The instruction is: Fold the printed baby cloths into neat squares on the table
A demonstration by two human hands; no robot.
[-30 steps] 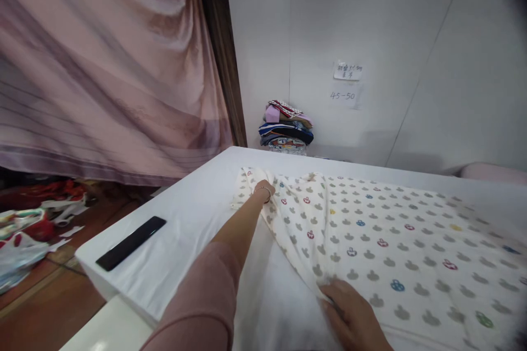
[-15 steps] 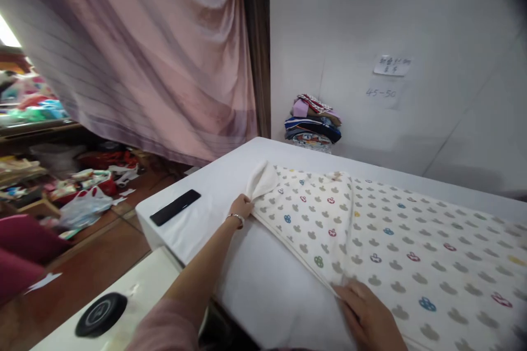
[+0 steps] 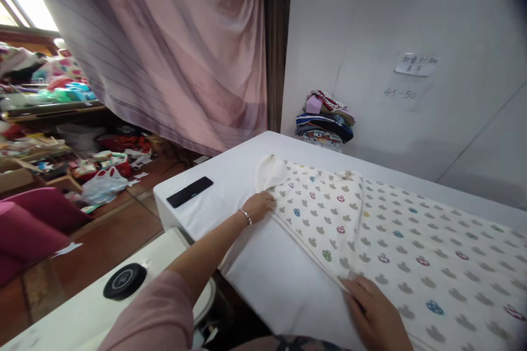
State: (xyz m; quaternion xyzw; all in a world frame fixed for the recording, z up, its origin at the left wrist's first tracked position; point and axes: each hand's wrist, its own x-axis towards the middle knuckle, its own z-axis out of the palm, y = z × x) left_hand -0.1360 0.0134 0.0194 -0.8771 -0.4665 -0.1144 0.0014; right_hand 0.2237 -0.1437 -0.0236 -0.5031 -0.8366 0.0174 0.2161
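Observation:
A white cloth (image 3: 313,219), printed with grey and coloured mushroom-like shapes, lies across the white table, its left part folded over into a second layer. My left hand (image 3: 262,206), with a bracelet at the wrist, grips the left end of the cloth's near edge; just beyond it a plain white corner curls up. Lower right, my right hand (image 3: 374,307) pinches the near edge where the folded layer ends. The fingertips of both hands are partly hidden. To the left of the cloth, a black phone-like slab (image 3: 190,192) lies flat on the table.
A white table (image 3: 234,167) stands against a grey wall (image 3: 370,22). Folded fabrics (image 3: 325,120) are stacked behind it. A pink curtain (image 3: 197,55) hangs at the back left. Near me, a round black object (image 3: 124,281) sits on a pale surface. Clutter covers the floor at left.
The view has shifted left, so things appear farther right. My left hand has stayed at the cloth's left end, where the corner looks more rounded. My right hand keeps its hold.

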